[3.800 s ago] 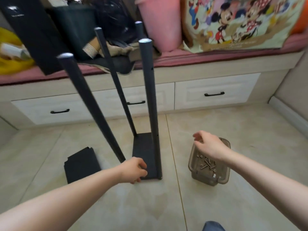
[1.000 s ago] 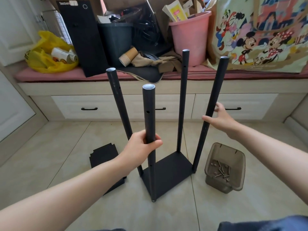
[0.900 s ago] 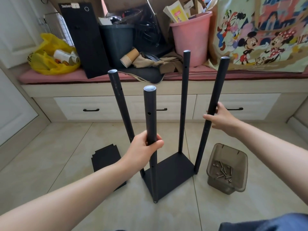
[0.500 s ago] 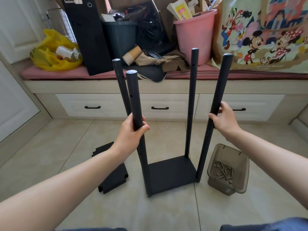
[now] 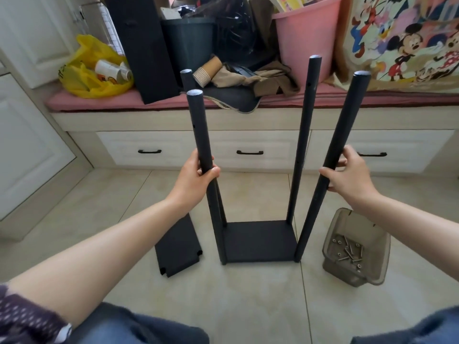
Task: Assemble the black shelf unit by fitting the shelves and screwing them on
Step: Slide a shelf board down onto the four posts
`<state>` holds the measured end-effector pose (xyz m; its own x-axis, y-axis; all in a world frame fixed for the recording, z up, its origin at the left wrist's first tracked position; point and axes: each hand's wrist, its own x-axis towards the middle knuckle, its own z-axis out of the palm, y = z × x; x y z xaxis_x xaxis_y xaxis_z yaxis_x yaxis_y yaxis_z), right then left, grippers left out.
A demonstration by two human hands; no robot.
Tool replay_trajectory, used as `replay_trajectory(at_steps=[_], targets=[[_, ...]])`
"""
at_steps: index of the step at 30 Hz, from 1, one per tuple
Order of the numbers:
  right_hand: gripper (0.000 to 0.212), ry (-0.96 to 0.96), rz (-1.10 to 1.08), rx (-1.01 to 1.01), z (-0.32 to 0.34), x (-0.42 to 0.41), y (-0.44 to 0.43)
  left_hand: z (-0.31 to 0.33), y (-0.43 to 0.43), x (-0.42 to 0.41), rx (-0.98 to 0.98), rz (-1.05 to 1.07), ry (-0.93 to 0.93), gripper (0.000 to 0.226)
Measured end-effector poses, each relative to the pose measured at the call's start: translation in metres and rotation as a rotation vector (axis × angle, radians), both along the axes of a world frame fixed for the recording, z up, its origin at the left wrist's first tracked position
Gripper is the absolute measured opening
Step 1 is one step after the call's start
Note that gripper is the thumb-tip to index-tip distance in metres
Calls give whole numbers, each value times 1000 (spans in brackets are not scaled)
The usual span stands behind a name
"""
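The frame (image 5: 303, 135) stands on the floor (image 5: 248, 306) before the person, with the bottom shelf (image 5: 258, 242) set between four posts. The left hand (image 5: 196, 177) is wrapped round the left post (image 5: 198, 130) at mid-height. The right hand (image 5: 350, 175) clasps the right post (image 5: 342, 135), thumb across its front.

The tops seem to lean apart, though the wide lens may exaggerate that. It looks best to square the posts parallel first, with holes level. Then lower the spare shelf (image 5: 177, 247), which lies just left of the frame. The screws (image 5: 347, 252) wait in the tub (image 5: 357, 266) on the right.
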<state>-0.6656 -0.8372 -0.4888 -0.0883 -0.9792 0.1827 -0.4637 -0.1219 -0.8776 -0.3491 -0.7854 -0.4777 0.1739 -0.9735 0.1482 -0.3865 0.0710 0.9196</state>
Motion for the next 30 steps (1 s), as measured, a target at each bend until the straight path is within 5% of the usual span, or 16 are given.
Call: replay_trajectory(at_steps=[8, 15, 22, 30], targets=[[33, 159, 45, 22, -6, 3, 16, -5, 5, 9, 29, -7, -31, 18], [50, 365, 49, 331, 1, 17, 40, -18, 29, 42, 112, 10, -119, 21], [42, 482, 139, 450, -29, 22, 54, -17, 31, 61, 220, -34, -215, 21], [40, 605, 359, 520, -92, 115, 45, -74, 47, 125, 437, 44, -133, 15]])
